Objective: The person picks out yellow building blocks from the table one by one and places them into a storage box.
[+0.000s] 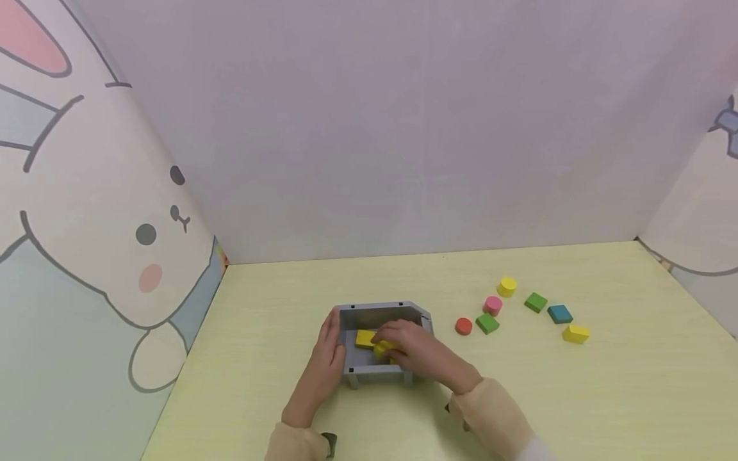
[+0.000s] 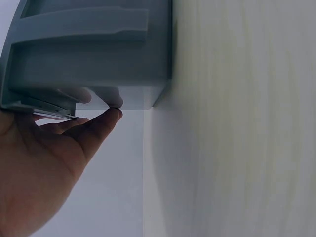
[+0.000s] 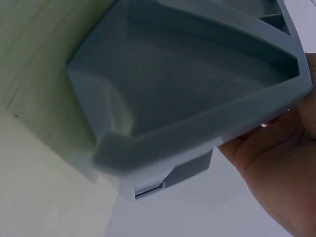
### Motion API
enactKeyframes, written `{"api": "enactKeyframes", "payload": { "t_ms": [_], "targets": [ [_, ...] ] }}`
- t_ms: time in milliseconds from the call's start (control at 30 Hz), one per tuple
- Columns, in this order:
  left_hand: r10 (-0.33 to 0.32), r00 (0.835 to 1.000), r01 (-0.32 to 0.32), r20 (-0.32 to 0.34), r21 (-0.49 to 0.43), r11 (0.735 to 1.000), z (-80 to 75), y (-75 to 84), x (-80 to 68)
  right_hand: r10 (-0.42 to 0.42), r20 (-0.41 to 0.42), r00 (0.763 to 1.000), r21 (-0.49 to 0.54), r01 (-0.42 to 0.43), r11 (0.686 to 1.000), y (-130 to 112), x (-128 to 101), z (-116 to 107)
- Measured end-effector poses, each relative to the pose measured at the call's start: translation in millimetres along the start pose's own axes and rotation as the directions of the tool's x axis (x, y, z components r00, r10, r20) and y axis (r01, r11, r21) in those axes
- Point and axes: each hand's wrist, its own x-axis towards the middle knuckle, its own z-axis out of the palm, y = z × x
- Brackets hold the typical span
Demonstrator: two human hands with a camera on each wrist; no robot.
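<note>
Pale yellow table (image 1: 605,397) carries the grey tray (image 1: 377,312), its left wall steadied by my flat left hand (image 1: 325,358), while inside it my right hand (image 1: 418,352) pinches a yellow block (image 1: 383,349), seemingly light, hard, easiest gripped by its sides.

I see a grey tray (image 1: 380,314) holding yellow blocks (image 1: 366,339) on the pale yellow counter (image 1: 576,397); beside it lie red (image 1: 464,326), pink (image 1: 492,305), green (image 1: 487,323) and teal (image 1: 560,314) pieces. Cream sleeves (image 1: 496,416).
</note>
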Motion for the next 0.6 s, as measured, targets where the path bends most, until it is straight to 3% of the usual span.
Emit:
{"api": "enactKeyframes", "payload": {
  "t_ms": [167,400,600],
  "targets": [
    [0.002,1.000,-0.002,0.002,0.000,1.000,-0.2,0.5,-0.1,-0.015,0.006,1.000,0.008,0.015,1.000,2,2,1],
    [0.002,1.000,-0.002,0.007,0.000,1.000,-0.4,0.5,0.1,0.037,0.087,0.995,0.098,-0.045,0.994,6,6,0],
    [0.007,1.000,-0.007,0.010,0.000,1.000,-0.3,-0.1,-0.2,0.021,0.116,0.993,0.114,-0.034,0.993,9,11,2]
  ]
}}
